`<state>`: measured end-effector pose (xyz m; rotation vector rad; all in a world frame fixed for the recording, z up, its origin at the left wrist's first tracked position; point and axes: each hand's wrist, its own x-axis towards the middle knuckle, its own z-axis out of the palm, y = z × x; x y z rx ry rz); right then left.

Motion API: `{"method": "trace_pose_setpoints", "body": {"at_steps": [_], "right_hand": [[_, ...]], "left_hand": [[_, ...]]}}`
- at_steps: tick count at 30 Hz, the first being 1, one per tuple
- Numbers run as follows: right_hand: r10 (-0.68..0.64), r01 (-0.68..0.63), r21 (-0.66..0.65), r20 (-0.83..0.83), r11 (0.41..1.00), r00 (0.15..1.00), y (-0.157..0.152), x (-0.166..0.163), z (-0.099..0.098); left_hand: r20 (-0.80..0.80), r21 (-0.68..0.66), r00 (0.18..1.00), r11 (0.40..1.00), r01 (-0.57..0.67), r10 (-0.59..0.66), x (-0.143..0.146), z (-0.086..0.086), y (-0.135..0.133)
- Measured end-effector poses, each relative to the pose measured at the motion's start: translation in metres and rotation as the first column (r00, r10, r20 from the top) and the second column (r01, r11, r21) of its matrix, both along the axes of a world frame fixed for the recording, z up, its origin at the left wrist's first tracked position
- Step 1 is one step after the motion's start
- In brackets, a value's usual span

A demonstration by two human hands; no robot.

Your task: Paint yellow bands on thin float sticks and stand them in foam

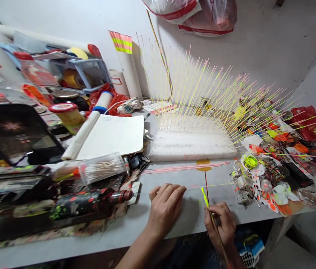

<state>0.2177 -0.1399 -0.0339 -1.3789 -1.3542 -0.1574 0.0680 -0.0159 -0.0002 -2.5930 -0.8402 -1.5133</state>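
Note:
My left hand [165, 205] is closed around a thin rod [222, 184] at the front of the table. The rod runs level to the right, pink near the fingers and yellow-green further out. To the left, a thin line links my fingers with the red nose of a dark, paint-spattered cylindrical tool [83, 203]. My right hand [221, 224] pinches a slim paintbrush [216, 228] by its handle, tilted up to the left. Bright yellow paint coats its bristles, which are at or just below the rod; contact is hard to tell.
Behind my hands, a white foam block [193, 145] holds many upright painted rods. Several pink rods [180, 168] lie before it. An open notebook [113, 134] and a tub of cotton swabs [104, 169] are left. Paint-covered scraps and cups [267, 175] crowd the right.

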Motion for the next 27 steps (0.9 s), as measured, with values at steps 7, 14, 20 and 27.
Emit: {"method": "trace_pose_setpoints", "body": {"at_steps": [7,14,20,27], "right_hand": [[-0.007,0.007,-0.007,0.022,1.0,1.0,0.0016,0.002,-0.0007],[-0.025,0.026,-0.021,0.006,0.999,1.0,-0.0009,0.0022,0.0004],[-0.02,0.02,0.004,-0.03,1.0,0.999,-0.0037,0.0044,-0.0031],[0.085,-0.084,0.037,-0.023,0.996,0.996,-0.0044,-0.0047,-0.0009]], "left_hand": [[-0.004,-0.017,1.0,1.0,0.005,-0.005,0.0,0.0001,-0.0008],[0.011,-0.012,1.0,1.0,0.008,-0.008,0.0008,0.0026,-0.002],[0.015,-0.017,1.0,1.0,-0.004,0.004,0.0019,0.0009,-0.0019],[0.002,-0.007,1.0,1.0,-0.009,0.009,-0.0046,0.0034,-0.0006]]}}
